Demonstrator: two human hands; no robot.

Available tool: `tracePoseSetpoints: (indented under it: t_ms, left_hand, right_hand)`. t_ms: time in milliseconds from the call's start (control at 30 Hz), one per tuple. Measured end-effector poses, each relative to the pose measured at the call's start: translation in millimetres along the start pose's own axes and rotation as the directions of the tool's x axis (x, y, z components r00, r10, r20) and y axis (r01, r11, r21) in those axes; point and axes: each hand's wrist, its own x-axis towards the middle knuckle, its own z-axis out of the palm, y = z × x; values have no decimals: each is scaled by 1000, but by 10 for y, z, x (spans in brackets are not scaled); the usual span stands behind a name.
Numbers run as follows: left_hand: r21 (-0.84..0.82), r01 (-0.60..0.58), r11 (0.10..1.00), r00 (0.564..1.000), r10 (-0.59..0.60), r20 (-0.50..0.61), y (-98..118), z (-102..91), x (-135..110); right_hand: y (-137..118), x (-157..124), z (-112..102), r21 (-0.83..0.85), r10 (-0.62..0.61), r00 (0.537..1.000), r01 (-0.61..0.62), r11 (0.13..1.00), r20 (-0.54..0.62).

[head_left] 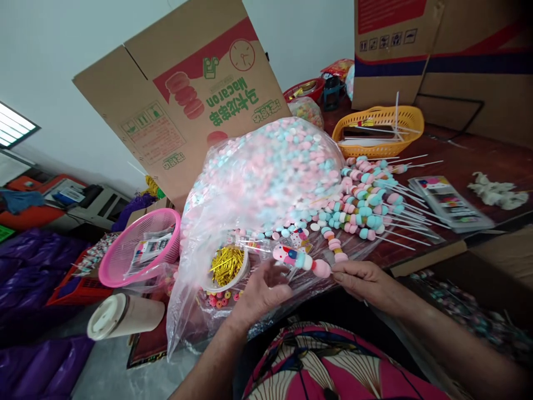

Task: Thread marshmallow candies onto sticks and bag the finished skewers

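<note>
In my right hand (362,280) is a marshmallow candy skewer (321,269), pinched between closed thumb and fingers at its lower end. Pink, white and blue pieces run along it, and a printed colourful wrapper piece (285,254) covers its far tip. My left hand (266,291) is beside that tip with thumb and fingers apart; no held thing shows in it. Left of it stands a white tub of gold twist ties (227,266). Another string of candy pieces (334,243) lies just beyond the held skewer. Behind spreads a large clear bag of pink, blue and white marshmallows (270,172).
Finished-looking skewers (366,205) are piled at right, white sticks pointing outward. Around them are a yellow basket (378,150), a clear plastic packet (452,203) and crumpled white gloves (497,190). A pink basket (110,261) and lidded cup (125,316) stand left; a carton (183,83) rises behind.
</note>
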Motion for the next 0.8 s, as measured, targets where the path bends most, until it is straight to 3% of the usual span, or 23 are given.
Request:
tracePoseSetpoints:
  t_ms: [100, 167, 233, 300, 367, 433, 500, 567, 633, 700, 733, 800]
  left_hand:
    - [-477, -144, 867, 988, 97, -123, 2, 15, 174]
    - [-623, -213, 752, 974, 110, -201, 71, 40, 280]
    - [-683, -230, 694, 967, 82, -242, 126, 75, 348]
    - [-728, -233, 644, 960, 36, -276, 136, 117, 389]
    - [-775, -240, 585, 947, -36, -320, 114, 150, 420]
    - [-803, -243, 544, 922, -129, -366, 91, 161, 450]
    - [-809, -247, 534, 893, -199, -404, 83, 158, 479]
    - [-813, -241, 531, 883, -229, -411, 84, 164, 501]
    - [-821, -226, 524, 887, -238, -396, 75, 192, 512]
    - [-823, -217, 525, 888, -244, -389, 51, 223, 510]
    - [-820, -215, 531, 889, -240, -389, 36, 230, 504]
    - [-807, -186, 561, 911, -208, -355, 11, 208, 486]
  right_hand:
    - [-62, 28, 195, 123, 112, 985, -129, 984, 134]
    - [-109, 41, 297, 118, 112, 981, -132, 984, 161]
    - [-130, 49, 374, 12, 25, 996, -26, 1000, 83]
    - [-106, 56, 435, -231, -176, 982, 156, 960, -70]
    - [-41, 63, 485, -541, -434, 887, 290, 789, -158]
    - [36, 66, 523, -770, -622, 774, 323, 550, -119]
    - [95, 68, 541, -872, -703, 710, 326, 365, -29]
    - [123, 75, 543, -900, -725, 688, 330, 286, 22]
    - [127, 91, 536, -899, -727, 686, 318, 302, -2]
    - [113, 111, 528, -869, -710, 700, 303, 392, -76]
    - [100, 120, 523, -832, -683, 721, 303, 465, -120]
    - [58, 130, 511, -684, -558, 809, 301, 665, -186]
